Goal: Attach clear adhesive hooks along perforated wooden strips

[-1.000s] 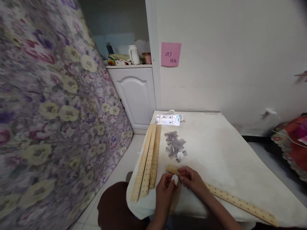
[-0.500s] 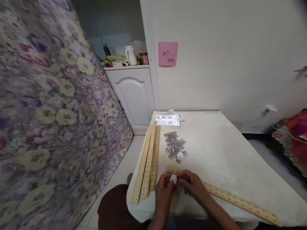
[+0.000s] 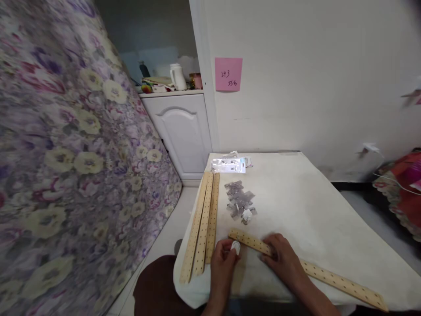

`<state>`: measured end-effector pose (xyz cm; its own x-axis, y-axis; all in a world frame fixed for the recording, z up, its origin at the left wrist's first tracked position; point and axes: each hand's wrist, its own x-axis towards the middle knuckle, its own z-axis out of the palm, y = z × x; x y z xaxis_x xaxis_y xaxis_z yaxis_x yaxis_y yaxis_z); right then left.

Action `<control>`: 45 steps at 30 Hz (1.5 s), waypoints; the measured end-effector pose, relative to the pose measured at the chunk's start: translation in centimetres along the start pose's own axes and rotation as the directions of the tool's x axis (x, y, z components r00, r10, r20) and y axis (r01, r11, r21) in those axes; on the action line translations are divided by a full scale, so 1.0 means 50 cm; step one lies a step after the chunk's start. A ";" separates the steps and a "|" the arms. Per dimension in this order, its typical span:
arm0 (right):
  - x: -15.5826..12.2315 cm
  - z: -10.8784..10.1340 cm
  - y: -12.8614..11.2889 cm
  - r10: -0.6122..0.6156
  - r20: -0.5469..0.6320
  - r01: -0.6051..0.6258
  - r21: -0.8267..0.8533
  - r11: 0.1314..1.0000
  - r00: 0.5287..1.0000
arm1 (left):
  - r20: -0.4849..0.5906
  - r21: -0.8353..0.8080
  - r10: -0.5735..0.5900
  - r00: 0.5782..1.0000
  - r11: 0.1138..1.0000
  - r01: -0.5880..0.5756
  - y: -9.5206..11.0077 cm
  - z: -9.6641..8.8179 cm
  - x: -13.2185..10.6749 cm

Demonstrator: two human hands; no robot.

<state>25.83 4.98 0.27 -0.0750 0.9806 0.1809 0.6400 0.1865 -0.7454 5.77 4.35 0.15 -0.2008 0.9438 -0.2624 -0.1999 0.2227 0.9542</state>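
Observation:
My left hand (image 3: 224, 259) pinches a small white rounded piece (image 3: 235, 247) between thumb and fingers, just by the near end of a perforated wooden strip (image 3: 342, 281). That strip lies slantwise across the front of the table, its light surface dotted with dark holes. My right hand (image 3: 283, 258) is closed over the strip's left half, thumb on the near edge and fingers on the far side, hiding part of it. Beyond the hands lies a pile of small clear packets (image 3: 240, 197), with a crumpled white piece (image 3: 246, 215) at its near end.
Several similar wooden strips (image 3: 203, 228) lie along the table's left edge. Clear blister packaging (image 3: 228, 165) rests at the back of the table (image 3: 296, 197). A floral curtain (image 3: 82, 153) hangs at the left; a pink note (image 3: 228, 74) is on the wall.
My right hand has left the white piece and moved right onto the wooden strip. My left hand keeps hold of the piece in nearly the same place.

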 end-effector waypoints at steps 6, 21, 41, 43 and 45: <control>-0.008 0.022 -0.066 0.074 0.116 -0.107 0.309 0.945 0.991 | 0.032 -0.110 -0.036 0.999 0.993 0.039 -0.007 0.022 -0.009; 0.002 0.067 -0.075 0.226 0.370 -0.416 0.589 0.693 0.901 | 0.178 0.045 0.024 0.984 0.998 -0.033 -0.003 0.033 -0.033; 0.162 0.103 -0.049 -0.076 0.260 0.022 0.206 0.978 0.963 | 0.092 0.576 0.398 0.913 0.727 -0.375 0.012 -0.010 -0.006; 0.166 0.117 -0.044 -0.076 0.258 0.032 0.172 0.985 0.963 | 0.118 0.601 0.435 0.893 0.684 -0.413 0.003 -0.011 0.003; 0.166 0.127 -0.041 -0.072 0.248 0.040 0.134 0.990 0.966 | 0.132 0.617 0.453 0.882 0.658 -0.430 -0.005 -0.011 0.013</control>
<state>19.03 13.12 -0.76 -0.3088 0.9486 0.0694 0.5286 0.2318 -0.8166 5.15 4.77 -0.33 -0.1408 0.9654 0.2195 0.5469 -0.1090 0.8301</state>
